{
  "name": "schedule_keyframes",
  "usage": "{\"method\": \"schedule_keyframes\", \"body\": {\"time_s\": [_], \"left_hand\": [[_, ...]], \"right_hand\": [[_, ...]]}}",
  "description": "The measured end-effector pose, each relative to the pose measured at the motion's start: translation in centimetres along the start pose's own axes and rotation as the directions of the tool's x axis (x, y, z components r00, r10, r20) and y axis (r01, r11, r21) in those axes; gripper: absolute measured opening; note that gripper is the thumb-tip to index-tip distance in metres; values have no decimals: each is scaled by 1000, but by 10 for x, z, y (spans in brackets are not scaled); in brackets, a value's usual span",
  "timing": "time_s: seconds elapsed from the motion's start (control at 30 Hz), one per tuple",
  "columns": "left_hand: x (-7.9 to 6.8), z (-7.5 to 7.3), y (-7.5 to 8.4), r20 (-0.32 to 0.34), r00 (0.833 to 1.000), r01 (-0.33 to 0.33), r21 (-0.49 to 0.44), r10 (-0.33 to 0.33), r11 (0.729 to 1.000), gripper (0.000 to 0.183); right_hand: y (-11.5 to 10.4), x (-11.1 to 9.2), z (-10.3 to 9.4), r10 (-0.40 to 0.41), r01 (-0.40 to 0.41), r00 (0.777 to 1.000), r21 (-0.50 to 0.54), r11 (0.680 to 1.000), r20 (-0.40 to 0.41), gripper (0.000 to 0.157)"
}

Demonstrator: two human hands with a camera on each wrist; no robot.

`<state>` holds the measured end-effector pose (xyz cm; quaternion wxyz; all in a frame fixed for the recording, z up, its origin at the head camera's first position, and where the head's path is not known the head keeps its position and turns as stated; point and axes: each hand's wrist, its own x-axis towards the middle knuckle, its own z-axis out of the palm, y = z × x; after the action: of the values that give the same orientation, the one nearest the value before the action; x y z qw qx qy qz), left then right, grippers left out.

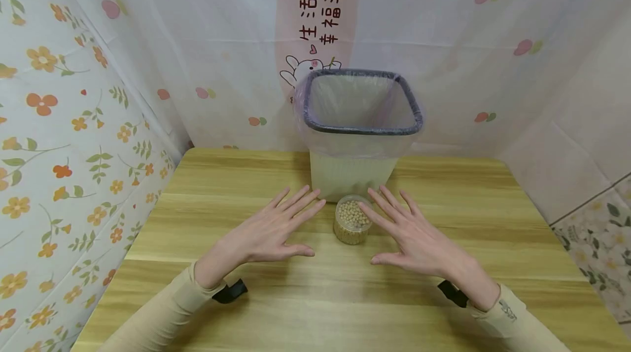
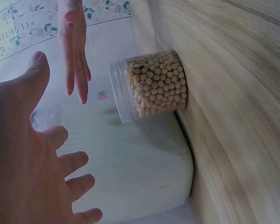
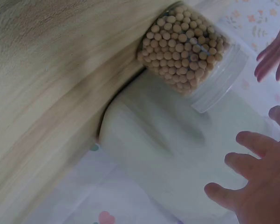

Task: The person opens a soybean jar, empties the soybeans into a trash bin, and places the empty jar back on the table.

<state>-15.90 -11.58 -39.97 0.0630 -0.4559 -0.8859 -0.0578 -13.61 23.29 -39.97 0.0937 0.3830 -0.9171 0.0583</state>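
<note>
A clear round jar point(image 1: 352, 219) full of small beige balls stands upright on the table, close in front of a pale waste bin point(image 1: 352, 171). My left hand point(image 1: 271, 229) hovers to the jar's left with fingers spread, apart from it. On the other side my right hand point(image 1: 414, 234) is held above the table, its fingers straight and spread. One right fingertip overlaps the jar's rim in the head view, while the right wrist view shows a gap between hand and jar point(image 3: 184, 49). Neither hand holds anything. No lid shows on the jar point(image 2: 156, 84) in the left wrist view.
The bin has a dark rim point(image 1: 365, 131) and a thin translucent bag lining it. Behind the wood-grain table point(image 1: 315, 313) hangs a printed curtain point(image 1: 222, 67) with hearts and writing. A flowered cloth point(image 1: 64, 177) covers the left side, and a pale wall is at the right.
</note>
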Motion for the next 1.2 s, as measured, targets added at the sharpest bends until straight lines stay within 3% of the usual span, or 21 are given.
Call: {"method": "schedule_keyframes", "body": {"time_s": [0.63,1.2], "left_hand": [[0,1,-1,0,1000,18,-34,-18,999,93],[5,9,-4,-60,997,57,-8,-58,998,96]], "right_hand": [[1,0,6,39,-39,999,23,999,12,108],[10,5,25,118,-117,986,13,993,-119,113]]}}
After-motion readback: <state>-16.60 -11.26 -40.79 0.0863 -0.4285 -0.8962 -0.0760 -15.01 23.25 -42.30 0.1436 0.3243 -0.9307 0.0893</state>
